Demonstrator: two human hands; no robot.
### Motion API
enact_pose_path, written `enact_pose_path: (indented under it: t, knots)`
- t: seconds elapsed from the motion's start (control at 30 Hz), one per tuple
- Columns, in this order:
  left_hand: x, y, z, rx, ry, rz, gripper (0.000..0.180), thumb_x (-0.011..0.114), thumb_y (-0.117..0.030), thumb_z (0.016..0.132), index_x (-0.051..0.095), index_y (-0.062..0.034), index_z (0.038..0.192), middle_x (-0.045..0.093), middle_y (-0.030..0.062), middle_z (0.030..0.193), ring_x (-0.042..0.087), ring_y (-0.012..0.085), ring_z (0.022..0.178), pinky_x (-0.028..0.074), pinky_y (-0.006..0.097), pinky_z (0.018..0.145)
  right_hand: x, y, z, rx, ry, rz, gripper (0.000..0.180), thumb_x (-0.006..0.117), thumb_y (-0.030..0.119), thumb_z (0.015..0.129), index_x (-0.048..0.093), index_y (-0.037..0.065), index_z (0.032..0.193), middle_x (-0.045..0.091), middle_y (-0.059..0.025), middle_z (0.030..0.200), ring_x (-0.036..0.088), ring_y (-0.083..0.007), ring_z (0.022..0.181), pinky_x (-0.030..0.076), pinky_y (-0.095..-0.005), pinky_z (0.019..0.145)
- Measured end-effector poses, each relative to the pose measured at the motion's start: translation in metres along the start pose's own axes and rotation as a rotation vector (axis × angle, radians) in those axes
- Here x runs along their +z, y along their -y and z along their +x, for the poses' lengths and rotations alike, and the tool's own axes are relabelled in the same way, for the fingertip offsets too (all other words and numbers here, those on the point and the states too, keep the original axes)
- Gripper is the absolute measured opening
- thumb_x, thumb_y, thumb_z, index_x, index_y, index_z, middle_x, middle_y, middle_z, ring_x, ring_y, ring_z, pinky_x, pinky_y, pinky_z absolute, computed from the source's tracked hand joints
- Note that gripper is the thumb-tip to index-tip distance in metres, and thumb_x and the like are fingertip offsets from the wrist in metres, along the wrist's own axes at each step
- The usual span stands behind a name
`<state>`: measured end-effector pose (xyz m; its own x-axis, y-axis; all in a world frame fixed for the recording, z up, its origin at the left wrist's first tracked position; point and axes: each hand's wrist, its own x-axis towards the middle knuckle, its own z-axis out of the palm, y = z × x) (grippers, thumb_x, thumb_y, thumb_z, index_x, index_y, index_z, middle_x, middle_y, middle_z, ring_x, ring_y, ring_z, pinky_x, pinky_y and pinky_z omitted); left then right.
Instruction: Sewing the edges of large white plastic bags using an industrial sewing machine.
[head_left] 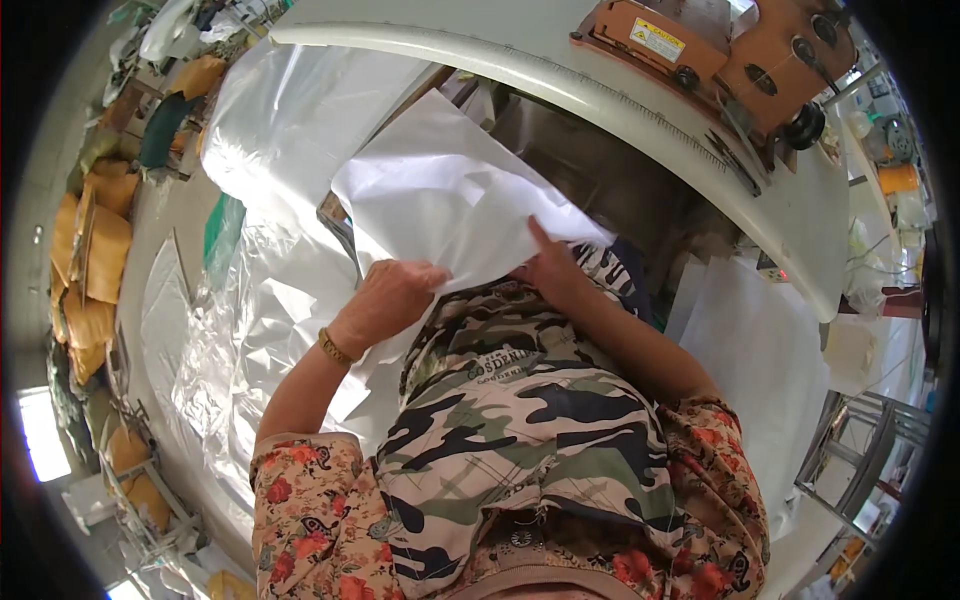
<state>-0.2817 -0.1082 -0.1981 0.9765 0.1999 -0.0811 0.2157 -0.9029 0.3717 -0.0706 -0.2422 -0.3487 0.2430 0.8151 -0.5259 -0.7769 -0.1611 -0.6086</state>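
Observation:
A white, slightly glossy sheet (430,190) is spread in front of my body, above my lap; whether it is a single layer or a bag, I cannot tell. My left hand (395,298), with a bracelet at the wrist, pinches the sheet's near edge between thumb and fingers. On the right side of that edge, my right hand (552,268) grips the sheet, one finger stretched up along its surface. The other right fingers are partly hidden. Soft folds run through the sheet between both hands. A camouflage apron (530,420) covers my front, just below the sheet.
Ahead stands a pale worktable (560,85) with a ruler strip along its curved edge. On it sit a brown machine (720,60) and a dark slim tool (735,160). Clear plastic film (270,130) heaps at the left; white sheets (750,330) hang at the right.

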Motion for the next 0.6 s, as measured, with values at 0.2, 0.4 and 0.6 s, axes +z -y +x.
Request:
enact_pose_path:
  t: [0.2,0.4,0.6]
  knots:
    - [0.013,-0.001,-0.041,-0.009,0.128,-0.088,0.005,0.058,-0.004,0.079,0.063,-0.0057,0.08,0.062,0.0129,0.072,0.065,0.0336,0.068,0.052,0.043,0.062,-0.008,0.011,0.001,-0.318,-0.417,0.217,0.037,0.063,0.021,0.093,0.056,-0.001,0.121,0.063,-0.0089,0.118,0.063,-0.0195,0.102,0.05,-0.0326,0.087]
    - [0.009,-0.004,-0.051,0.002,0.343,-0.092,0.022,0.069,-0.027,0.084,0.069,-0.0093,0.098,0.064,0.0087,0.078,0.066,0.0264,0.073,0.053,0.037,0.067,0.009,0.019,-0.037,-0.526,-0.41,-0.298,0.034,0.069,0.023,0.09,0.064,-0.003,0.111,0.068,-0.0076,0.102,0.062,-0.0154,0.088,0.049,-0.0301,0.079]
    - [0.013,-0.028,0.038,0.139,-0.122,-0.407,0.033,0.072,-0.033,0.086,0.061,-0.0038,0.096,0.063,0.0101,0.084,0.064,0.0265,0.074,0.051,0.036,0.067,0.025,0.036,-0.066,-0.517,-0.226,-0.571,0.027,0.065,0.024,0.094,0.066,-0.002,0.103,0.069,-0.0057,0.094,0.061,-0.0142,0.08,0.05,-0.0307,0.072]
